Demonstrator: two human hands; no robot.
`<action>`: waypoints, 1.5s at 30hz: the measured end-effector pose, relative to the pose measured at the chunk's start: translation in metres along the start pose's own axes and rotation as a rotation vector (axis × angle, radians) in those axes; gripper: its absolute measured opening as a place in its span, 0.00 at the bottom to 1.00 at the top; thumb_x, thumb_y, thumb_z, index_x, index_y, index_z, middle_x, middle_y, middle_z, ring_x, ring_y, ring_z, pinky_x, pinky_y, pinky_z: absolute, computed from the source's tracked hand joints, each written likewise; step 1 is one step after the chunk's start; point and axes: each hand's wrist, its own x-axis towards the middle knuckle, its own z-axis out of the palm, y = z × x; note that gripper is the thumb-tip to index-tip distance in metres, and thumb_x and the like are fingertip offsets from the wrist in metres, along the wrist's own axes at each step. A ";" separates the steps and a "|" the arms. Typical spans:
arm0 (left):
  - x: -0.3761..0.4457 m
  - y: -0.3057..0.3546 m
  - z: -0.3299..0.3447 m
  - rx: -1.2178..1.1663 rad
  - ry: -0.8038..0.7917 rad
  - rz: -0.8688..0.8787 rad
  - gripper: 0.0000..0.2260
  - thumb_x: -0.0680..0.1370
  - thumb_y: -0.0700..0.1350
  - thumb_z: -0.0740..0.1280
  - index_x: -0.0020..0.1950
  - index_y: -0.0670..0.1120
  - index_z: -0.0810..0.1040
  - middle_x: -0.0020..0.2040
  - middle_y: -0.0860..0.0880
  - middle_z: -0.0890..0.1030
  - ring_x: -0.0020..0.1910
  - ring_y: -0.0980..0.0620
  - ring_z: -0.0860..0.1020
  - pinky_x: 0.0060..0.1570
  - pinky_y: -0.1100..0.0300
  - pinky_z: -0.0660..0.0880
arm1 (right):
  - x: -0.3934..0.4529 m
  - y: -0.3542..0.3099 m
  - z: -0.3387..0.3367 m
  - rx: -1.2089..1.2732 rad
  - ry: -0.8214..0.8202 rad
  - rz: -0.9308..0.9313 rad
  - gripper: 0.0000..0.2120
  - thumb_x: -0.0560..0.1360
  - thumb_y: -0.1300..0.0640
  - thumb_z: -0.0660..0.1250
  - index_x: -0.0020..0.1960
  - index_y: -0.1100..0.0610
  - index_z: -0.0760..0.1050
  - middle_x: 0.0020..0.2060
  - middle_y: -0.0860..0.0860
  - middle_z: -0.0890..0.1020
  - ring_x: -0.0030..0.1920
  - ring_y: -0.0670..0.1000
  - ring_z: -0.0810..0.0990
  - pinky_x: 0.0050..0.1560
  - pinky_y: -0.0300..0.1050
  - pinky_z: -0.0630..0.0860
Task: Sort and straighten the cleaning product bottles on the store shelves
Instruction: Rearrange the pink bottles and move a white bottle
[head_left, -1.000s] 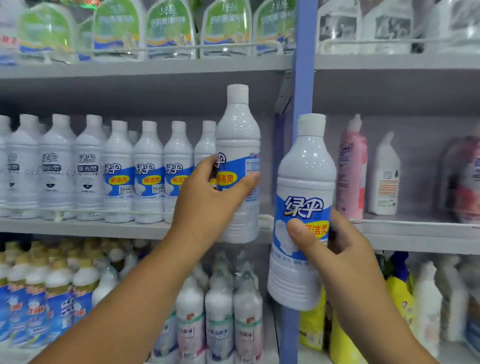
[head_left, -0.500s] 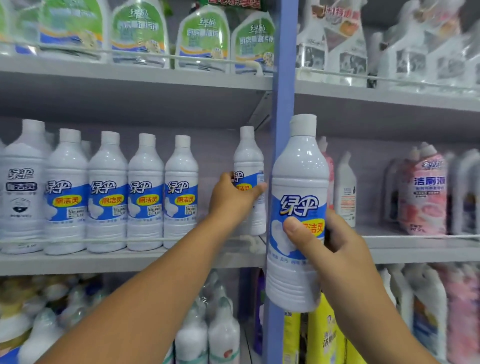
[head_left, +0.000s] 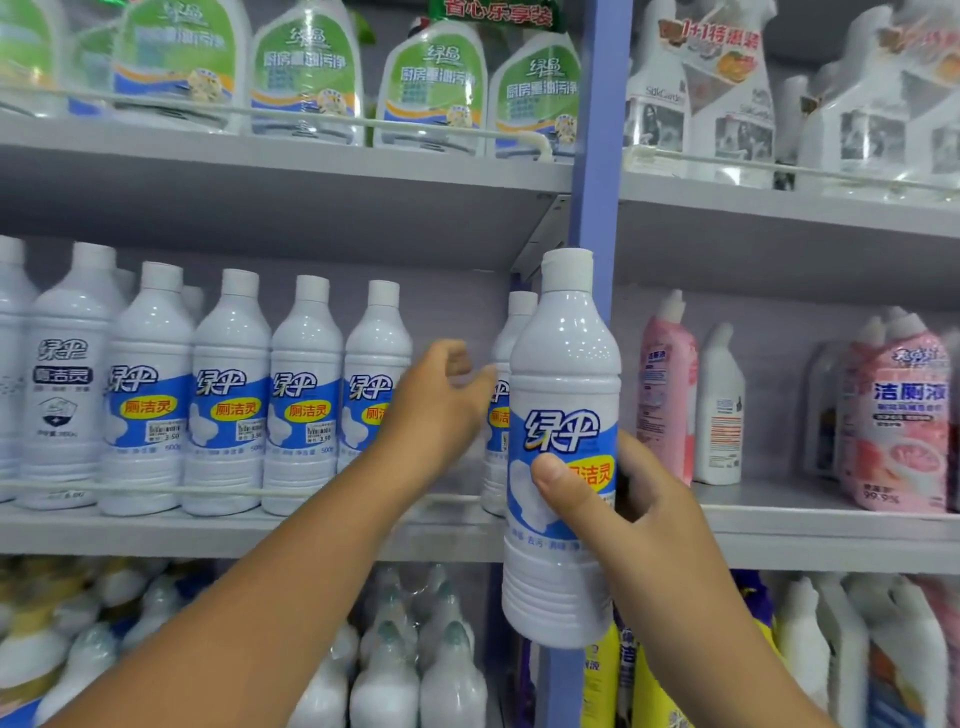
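bottle (head_left: 563, 447): held upright before the blue post (head_left: 597, 156), off the shelf (head_left: 208, 530) | handling: smooth rigid plastic, probably heavy if full, best taken at the label waist | right hand (head_left: 639, 514): wrapped round bottle | left hand (head_left: 436, 410): fingers loosely curled, empty, beside the shelved bottle (head_left: 498, 405)

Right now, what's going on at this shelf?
A person is tidying white toilet-cleaner bottles on a store shelf. The right hand grips one blue-labelled bottle upright in front of the blue shelf post. The left hand reaches into the gap in the middle shelf row, fingers loosely curled and holding nothing, beside the shelved bottle at the row's right end. The held bottle is not yet on the shelf.
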 end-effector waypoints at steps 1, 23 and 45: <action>-0.005 0.010 -0.014 -0.078 0.070 0.059 0.17 0.80 0.54 0.69 0.66 0.50 0.77 0.61 0.53 0.82 0.55 0.54 0.81 0.54 0.58 0.78 | 0.001 -0.001 0.002 -0.001 -0.017 -0.003 0.20 0.66 0.41 0.72 0.56 0.47 0.82 0.49 0.45 0.87 0.50 0.45 0.86 0.52 0.43 0.81; 0.062 0.087 -0.080 0.172 -0.154 0.151 0.17 0.75 0.58 0.74 0.53 0.44 0.85 0.48 0.44 0.87 0.43 0.50 0.84 0.43 0.56 0.81 | 0.117 -0.099 0.014 -0.751 -0.069 -0.169 0.26 0.78 0.39 0.67 0.72 0.50 0.73 0.61 0.44 0.80 0.57 0.46 0.80 0.51 0.41 0.75; 0.121 0.054 -0.078 0.760 -0.414 0.130 0.23 0.73 0.67 0.72 0.51 0.48 0.86 0.43 0.55 0.84 0.43 0.57 0.81 0.43 0.58 0.74 | 0.193 -0.102 0.068 -1.698 -0.308 0.108 0.16 0.83 0.59 0.59 0.37 0.59 0.67 0.36 0.53 0.71 0.33 0.50 0.69 0.33 0.43 0.66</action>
